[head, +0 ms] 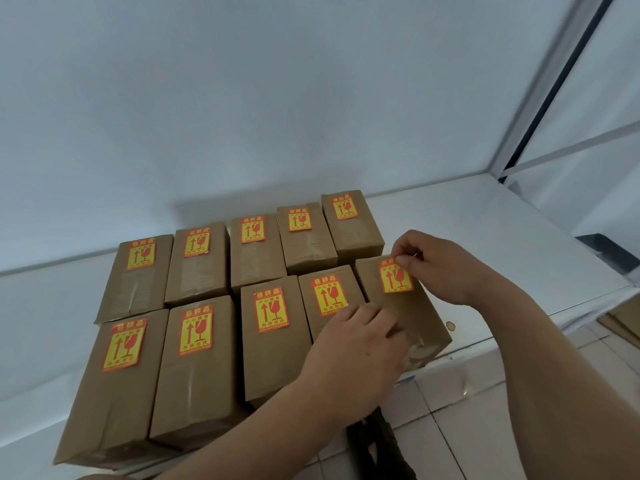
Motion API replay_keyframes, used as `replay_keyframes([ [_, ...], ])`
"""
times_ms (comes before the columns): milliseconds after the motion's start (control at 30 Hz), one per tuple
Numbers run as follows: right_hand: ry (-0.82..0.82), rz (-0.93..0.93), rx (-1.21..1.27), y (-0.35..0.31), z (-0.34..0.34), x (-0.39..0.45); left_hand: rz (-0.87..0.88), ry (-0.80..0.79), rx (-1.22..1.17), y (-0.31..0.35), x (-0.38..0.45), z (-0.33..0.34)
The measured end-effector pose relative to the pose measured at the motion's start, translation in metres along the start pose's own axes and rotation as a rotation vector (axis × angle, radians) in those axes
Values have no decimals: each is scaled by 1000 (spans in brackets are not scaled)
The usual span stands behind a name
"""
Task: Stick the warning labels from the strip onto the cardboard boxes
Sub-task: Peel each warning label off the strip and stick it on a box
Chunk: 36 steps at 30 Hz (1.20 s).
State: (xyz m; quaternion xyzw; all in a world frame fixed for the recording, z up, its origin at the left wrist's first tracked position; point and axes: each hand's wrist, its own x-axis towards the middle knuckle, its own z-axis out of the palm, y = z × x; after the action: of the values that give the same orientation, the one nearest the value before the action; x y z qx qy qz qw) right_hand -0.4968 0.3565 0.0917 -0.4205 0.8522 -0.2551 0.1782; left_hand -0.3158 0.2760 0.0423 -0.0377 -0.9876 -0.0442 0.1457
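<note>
Right hand (427,268) fingertips pinch label (396,276) top edge (box (408,317) steadied).

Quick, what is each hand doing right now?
Left hand: open, resting on the front-right cardboard box.
Right hand: pinching the top of that box's warning label.

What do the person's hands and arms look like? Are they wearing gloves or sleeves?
No gloves and no sleeves show. The left hand and the right hand are both bare, and both forearms are bare as far as the picture reaches. I see no rings, watch or bracelets on them. The fingernails look short.
</note>
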Motion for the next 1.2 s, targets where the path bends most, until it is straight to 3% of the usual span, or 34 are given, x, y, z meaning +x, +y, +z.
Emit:
replay_keyframes([
  [400,-35,-8,28,1,8,9,-1,30,-26,1,-2,-3],
  [1033,16,-7,-33,9,17,12,-22,45,-44,1,-1,-1],
  [1200,94,-29,-52,14,23,12,-29,40,-36,1,-2,-1],
])
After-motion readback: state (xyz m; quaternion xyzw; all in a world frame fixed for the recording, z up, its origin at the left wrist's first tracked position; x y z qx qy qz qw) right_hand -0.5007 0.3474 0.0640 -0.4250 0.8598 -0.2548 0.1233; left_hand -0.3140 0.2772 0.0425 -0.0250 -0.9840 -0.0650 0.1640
